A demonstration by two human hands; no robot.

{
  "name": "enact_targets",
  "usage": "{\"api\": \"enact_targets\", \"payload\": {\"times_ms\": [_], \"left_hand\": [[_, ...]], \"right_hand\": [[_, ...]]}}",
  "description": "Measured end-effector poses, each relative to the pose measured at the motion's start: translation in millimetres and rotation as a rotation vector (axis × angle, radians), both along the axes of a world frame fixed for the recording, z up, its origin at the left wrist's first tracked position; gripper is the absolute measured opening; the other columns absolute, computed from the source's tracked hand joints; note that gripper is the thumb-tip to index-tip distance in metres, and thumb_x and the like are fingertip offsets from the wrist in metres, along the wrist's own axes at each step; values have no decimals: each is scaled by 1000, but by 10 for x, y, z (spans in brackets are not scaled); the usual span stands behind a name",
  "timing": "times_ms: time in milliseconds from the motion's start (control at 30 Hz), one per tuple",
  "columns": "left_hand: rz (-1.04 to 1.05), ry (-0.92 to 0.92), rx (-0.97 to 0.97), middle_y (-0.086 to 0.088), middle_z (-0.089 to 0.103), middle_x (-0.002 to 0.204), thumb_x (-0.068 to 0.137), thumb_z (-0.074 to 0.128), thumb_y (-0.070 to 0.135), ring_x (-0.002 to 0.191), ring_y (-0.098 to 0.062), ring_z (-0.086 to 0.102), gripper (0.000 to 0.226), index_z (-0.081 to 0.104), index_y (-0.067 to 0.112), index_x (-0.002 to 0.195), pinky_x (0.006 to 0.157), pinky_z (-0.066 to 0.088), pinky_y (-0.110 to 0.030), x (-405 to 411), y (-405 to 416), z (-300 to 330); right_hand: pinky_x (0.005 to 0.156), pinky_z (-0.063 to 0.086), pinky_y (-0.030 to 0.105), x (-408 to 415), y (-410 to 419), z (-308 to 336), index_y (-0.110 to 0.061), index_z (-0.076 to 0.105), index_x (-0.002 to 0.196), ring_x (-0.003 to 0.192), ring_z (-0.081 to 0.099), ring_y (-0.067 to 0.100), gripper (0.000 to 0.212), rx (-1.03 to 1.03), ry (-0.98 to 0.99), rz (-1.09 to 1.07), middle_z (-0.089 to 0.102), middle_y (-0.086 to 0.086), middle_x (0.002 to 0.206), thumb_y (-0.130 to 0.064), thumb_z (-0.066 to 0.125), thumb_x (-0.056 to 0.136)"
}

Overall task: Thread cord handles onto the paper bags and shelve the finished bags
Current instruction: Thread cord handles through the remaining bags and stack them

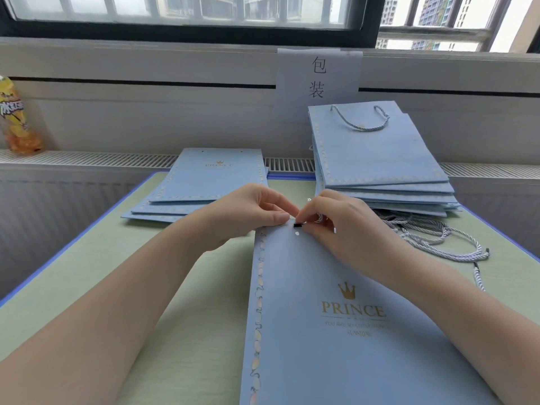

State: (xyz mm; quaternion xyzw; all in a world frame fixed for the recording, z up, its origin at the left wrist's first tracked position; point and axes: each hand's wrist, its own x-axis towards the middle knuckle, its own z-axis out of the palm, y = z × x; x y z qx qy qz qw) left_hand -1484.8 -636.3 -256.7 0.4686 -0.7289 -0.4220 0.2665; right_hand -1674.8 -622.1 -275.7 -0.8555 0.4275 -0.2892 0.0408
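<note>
A flat light-blue paper bag (336, 331) with a gold crown and "PRINCE" print lies in front of me on the green table. My left hand (251, 211) pinches the bag's top edge beside a punched hole (297, 233). My right hand (344, 226) pinches a twisted grey-white cord, its black tip (297, 225) just above that hole. Loose cords (432, 235) lie in a heap to the right of my right hand.
A stack of bags without handles (210, 176) lies at the back left. A taller stack of bags with cord handles (380, 159) sits at the back right, under a paper sign (318, 80). A yellow drink bottle (17, 118) stands on the radiator ledge, far left.
</note>
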Motion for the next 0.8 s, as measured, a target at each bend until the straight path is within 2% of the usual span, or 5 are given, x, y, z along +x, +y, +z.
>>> {"api": "enact_targets", "payload": {"times_ms": [200, 400, 567, 700, 800], "left_hand": [[10, -33, -1, -14, 70, 96, 93, 57, 10, 84, -16, 63, 18, 71, 15, 103, 87, 51, -34, -14, -6, -21], [27, -25, -15, -15, 71, 102, 93, 58, 12, 89, -21, 65, 17, 72, 15, 102, 95, 46, -49, -6, -6, -5], [42, -7, -20, -8, 73, 100, 92, 58, 10, 99, -24, 67, 17, 73, 13, 101, 97, 49, -47, -20, -1, -17], [32, 45, -19, -9, 73, 99, 92, 59, 12, 101, -30, 66, 16, 74, 12, 99, 98, 40, -58, -31, 19, 3], [43, 59, -24, -9, 73, 99, 93, 58, 9, 98, -24, 68, 17, 73, 11, 100, 99, 45, -51, -33, 25, 7]], "right_hand": [[72, 45, 35, -9, 29, 31, -11, 64, 95, 79, 57, 21, 8, -79, 47, -20, 57, -4, 83, -10, 57, 91], [62, 38, 27, 24, 26, 3, -11, 69, 89, 65, 45, 12, 18, -130, 25, 75, 47, -10, 80, -17, 53, 84], [63, 41, 28, 39, 34, -22, -13, 70, 87, 66, 47, 13, 19, -100, 10, 68, 48, -10, 81, -21, 54, 83], [67, 47, 33, 79, 65, -32, -10, 64, 94, 72, 53, 18, 9, -100, -7, 52, 59, -1, 89, -10, 60, 87], [70, 47, 31, 71, 67, -6, -9, 65, 93, 74, 56, 20, 8, -95, -32, 54, 63, 2, 89, -9, 60, 87]]}}
